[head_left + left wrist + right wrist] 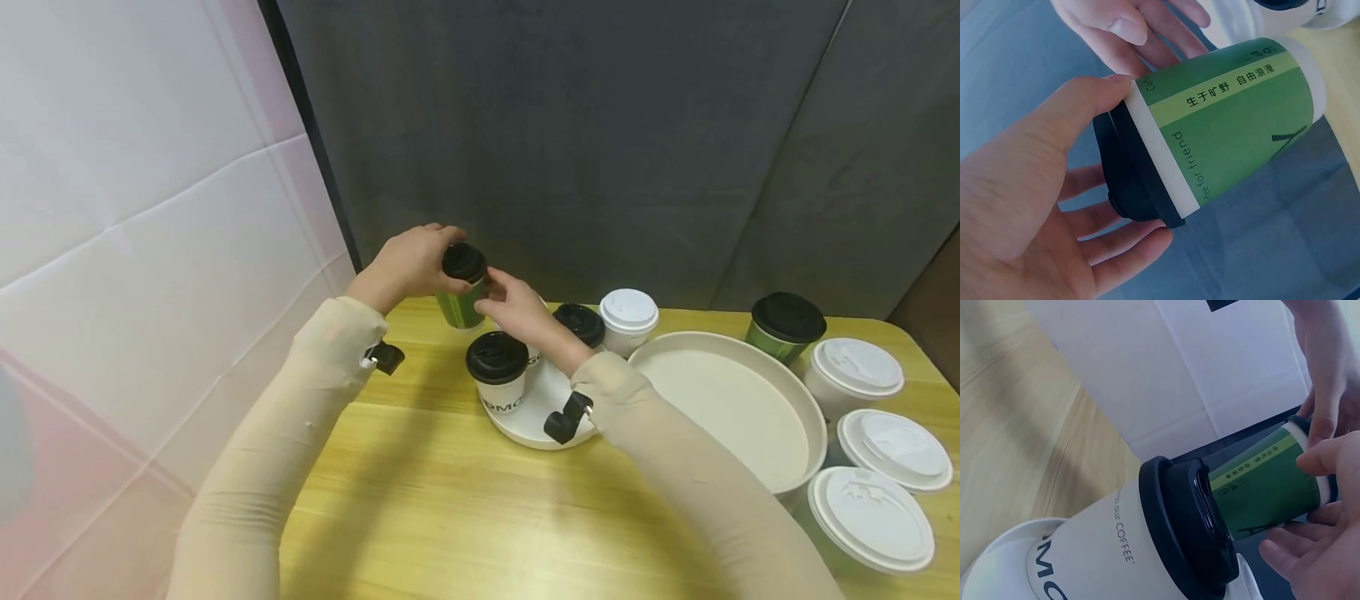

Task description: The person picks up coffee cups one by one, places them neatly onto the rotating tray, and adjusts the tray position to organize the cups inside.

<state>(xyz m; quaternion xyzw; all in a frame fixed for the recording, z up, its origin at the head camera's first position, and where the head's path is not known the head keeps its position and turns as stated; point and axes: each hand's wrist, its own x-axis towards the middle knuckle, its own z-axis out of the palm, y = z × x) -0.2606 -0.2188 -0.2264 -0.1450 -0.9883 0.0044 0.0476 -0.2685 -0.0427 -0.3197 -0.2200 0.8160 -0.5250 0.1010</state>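
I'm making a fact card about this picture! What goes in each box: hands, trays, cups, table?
Left hand: grips a green paper cup by its black lid
Right hand: beside that cup; touching unclear
White round tray: holds a black-lidded white cup
Beige round tray: right of the white one
Far right: three white-lidded cups, another green cup
Table: yellow wood

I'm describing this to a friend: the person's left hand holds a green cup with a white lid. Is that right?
Not quite: the lid is black, as the left wrist view shows. The left hand does hold a green cup.
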